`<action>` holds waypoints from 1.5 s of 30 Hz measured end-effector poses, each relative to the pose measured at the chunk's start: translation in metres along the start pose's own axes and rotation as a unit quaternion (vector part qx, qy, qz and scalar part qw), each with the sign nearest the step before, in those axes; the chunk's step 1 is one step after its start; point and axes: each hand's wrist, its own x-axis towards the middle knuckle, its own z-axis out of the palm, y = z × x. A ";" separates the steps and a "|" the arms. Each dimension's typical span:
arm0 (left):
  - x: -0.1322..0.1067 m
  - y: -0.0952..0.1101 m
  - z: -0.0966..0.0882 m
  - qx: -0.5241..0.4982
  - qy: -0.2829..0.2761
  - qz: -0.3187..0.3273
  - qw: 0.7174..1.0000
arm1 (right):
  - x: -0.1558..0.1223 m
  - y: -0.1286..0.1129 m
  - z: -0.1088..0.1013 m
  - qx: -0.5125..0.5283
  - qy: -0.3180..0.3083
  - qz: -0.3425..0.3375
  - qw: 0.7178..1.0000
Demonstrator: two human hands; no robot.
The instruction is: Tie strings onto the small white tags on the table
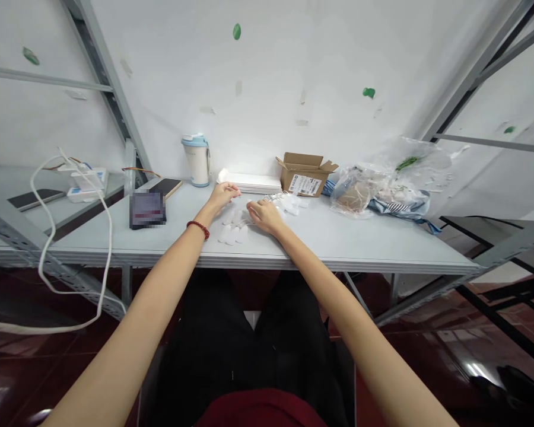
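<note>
My left hand, with a red bead bracelet at its wrist, is just above the table with its thumb and fingers drawn together. Whatever it pinches is too small to make out. Close by on the right, my right hand has curled fingers whose tips face the left hand; what they hold cannot be told. Small white tag-like pieces lie on the table between and below the hands. More white pieces are heaped just beyond my right hand.
Behind the hands are a flat white stack, an open cardboard box and a cream tumbler. Leftward lie a phone and a dark blurred item. Plastic bags sit at right; a white cable hangs at left.
</note>
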 end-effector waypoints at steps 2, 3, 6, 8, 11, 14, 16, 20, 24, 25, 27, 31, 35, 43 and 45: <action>-0.001 0.000 0.000 0.001 -0.003 0.001 1.000 | 0.001 0.004 0.004 0.013 0.038 -0.010 0.999; -0.002 0.000 0.000 0.000 -0.008 0.002 1.000 | 0.001 0.005 0.005 0.022 0.053 -0.013 0.998; -0.002 -0.001 -0.002 -0.009 -0.028 0.001 1.000 | 0.001 0.008 0.009 0.050 0.077 -0.005 0.996; -0.001 -0.002 -0.002 -0.022 -0.050 -0.003 0.998 | 0.001 0.007 0.011 0.066 0.079 0.004 0.995; -0.002 -0.001 -0.002 -0.035 -0.098 -0.008 0.994 | 0.000 0.006 0.012 0.086 0.075 0.011 0.993; -0.004 0.002 0.000 -0.042 -0.137 -0.012 0.990 | 0.000 0.007 0.014 0.110 0.069 0.012 0.992; -0.006 0.004 0.001 -0.050 -0.151 -0.009 0.987 | 0.001 0.008 0.016 0.128 0.063 0.015 0.990; -0.008 0.005 0.003 -0.049 -0.169 -0.004 0.984 | 0.003 0.010 0.018 0.144 0.064 0.051 0.986; -0.006 0.002 0.003 -0.032 -0.178 0.018 0.983 | 0.003 0.006 0.015 0.153 0.063 0.077 0.983; -0.005 0.001 0.003 -0.024 -0.179 0.026 0.983 | 0.002 0.004 0.014 0.155 0.059 0.081 0.983; -0.003 -0.002 0.003 -0.002 -0.180 0.042 0.983 | 0.002 0.003 0.013 0.164 0.058 0.084 0.981; -0.001 -0.005 0.002 0.028 -0.177 0.056 0.982 | 0.005 0.008 0.016 0.249 0.100 0.099 0.958; -0.003 -0.005 0.003 0.034 -0.182 0.064 0.981 | 0.011 0.018 0.023 0.422 0.144 0.131 0.886; -0.010 -0.001 0.009 0.020 -0.174 0.060 0.983 | 0.010 0.023 0.022 0.523 0.134 0.189 0.820; -0.010 0.000 0.010 0.016 -0.173 0.062 0.983 | 0.007 0.020 0.019 0.520 0.141 0.188 0.821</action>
